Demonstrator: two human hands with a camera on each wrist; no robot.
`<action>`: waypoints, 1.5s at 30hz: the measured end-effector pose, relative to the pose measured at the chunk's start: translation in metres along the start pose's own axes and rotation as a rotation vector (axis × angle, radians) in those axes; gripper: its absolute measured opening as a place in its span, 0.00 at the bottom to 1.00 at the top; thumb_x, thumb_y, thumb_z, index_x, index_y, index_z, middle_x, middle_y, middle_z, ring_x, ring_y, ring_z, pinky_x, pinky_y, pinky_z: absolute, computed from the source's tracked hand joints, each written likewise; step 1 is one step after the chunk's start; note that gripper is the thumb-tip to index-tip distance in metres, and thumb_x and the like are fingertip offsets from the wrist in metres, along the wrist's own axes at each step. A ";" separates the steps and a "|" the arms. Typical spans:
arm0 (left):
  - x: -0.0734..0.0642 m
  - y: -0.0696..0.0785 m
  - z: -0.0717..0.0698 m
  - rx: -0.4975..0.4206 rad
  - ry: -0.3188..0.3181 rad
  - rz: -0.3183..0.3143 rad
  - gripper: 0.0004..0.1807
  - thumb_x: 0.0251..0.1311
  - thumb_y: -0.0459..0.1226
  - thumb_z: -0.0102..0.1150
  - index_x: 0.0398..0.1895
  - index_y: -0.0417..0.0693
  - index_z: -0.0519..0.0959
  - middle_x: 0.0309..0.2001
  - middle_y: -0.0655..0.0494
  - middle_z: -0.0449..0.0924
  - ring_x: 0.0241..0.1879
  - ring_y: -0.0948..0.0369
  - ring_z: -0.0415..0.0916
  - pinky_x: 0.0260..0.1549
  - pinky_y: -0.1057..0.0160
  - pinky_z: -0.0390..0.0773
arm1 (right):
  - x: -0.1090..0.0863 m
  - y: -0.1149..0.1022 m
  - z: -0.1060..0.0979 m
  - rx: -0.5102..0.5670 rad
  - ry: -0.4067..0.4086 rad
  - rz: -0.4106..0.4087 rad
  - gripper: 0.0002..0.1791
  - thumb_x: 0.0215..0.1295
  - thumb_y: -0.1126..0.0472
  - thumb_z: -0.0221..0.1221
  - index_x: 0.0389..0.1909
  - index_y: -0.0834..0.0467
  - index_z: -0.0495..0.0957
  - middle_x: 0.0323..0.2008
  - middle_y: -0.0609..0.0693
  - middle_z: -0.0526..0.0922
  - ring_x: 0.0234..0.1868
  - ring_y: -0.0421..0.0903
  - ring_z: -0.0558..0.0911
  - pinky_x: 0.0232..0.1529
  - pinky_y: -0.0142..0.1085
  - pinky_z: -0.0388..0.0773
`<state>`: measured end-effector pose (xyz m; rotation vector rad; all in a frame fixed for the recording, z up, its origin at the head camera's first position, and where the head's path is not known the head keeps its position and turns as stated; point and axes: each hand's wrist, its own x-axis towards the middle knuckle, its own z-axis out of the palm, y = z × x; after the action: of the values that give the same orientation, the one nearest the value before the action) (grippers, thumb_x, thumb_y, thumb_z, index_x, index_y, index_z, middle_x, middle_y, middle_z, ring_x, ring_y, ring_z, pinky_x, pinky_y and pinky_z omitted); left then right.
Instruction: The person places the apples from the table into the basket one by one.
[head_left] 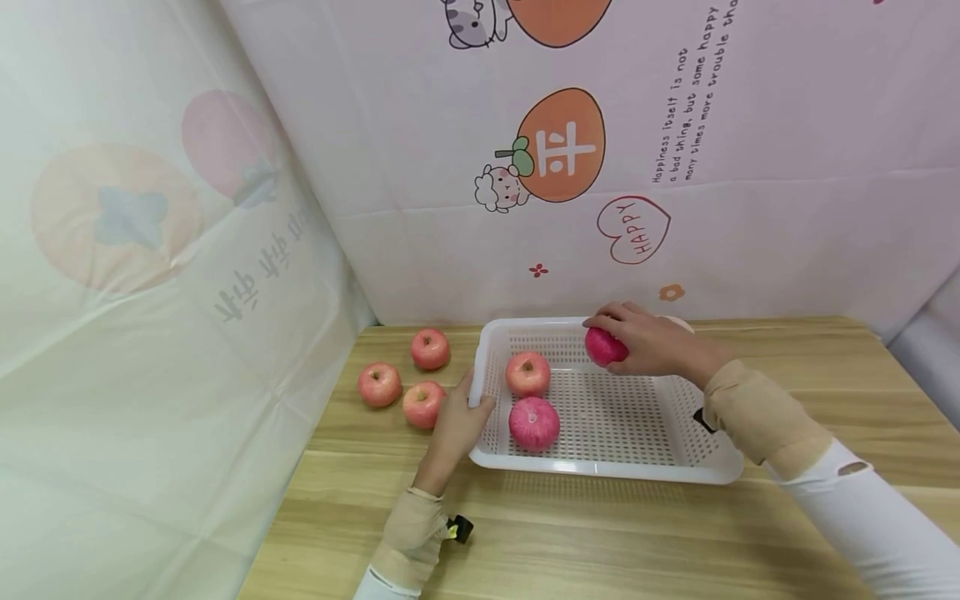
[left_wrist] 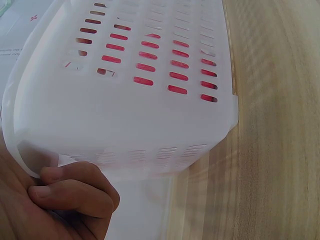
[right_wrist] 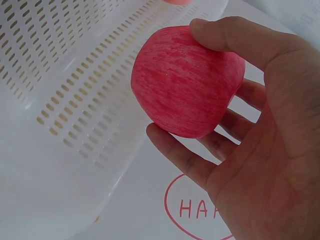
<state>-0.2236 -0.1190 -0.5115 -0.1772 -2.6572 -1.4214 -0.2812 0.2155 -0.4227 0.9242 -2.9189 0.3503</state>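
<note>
My right hand (head_left: 651,340) holds a deep-pink apple (right_wrist: 182,82) over the back right part of a white plastic basket (head_left: 592,468). In the right wrist view its thumb and fingers curl round the fruit. My left hand (head_left: 456,425) grips the basket's left rim, its fingers bent under the edge in the left wrist view. Inside the basket, on the left, a pale red apple (head_left: 528,373) sits behind a pink apple (head_left: 534,423). The slots of the basket wall (left_wrist: 120,110) let pink show through.
Left of the basket, three pale red apples stand on the wooden table (head_left: 570,542): a back one (head_left: 431,348), a left one (head_left: 379,384) and one beside my left hand (head_left: 424,404). A printed white cloth (head_left: 420,242) hangs behind the table, another (head_left: 150,400) at left.
</note>
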 end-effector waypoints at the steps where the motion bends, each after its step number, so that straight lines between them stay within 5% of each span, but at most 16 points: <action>1: 0.000 0.000 0.000 0.001 0.000 -0.001 0.38 0.68 0.38 0.60 0.81 0.42 0.65 0.59 0.38 0.86 0.49 0.50 0.87 0.46 0.48 0.89 | 0.000 0.000 0.001 0.001 0.001 -0.003 0.38 0.56 0.57 0.76 0.70 0.55 0.77 0.66 0.58 0.76 0.65 0.60 0.74 0.51 0.57 0.87; 45: -0.001 0.002 0.000 0.019 0.007 -0.008 0.39 0.67 0.38 0.61 0.80 0.36 0.64 0.61 0.34 0.83 0.51 0.47 0.86 0.50 0.44 0.87 | 0.018 -0.009 0.042 0.051 -0.068 0.013 0.40 0.59 0.55 0.76 0.73 0.56 0.74 0.70 0.60 0.74 0.66 0.62 0.76 0.55 0.59 0.86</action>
<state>-0.2224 -0.1182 -0.5098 -0.1601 -2.6674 -1.3957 -0.2905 0.1883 -0.4595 0.9419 -2.9924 0.4039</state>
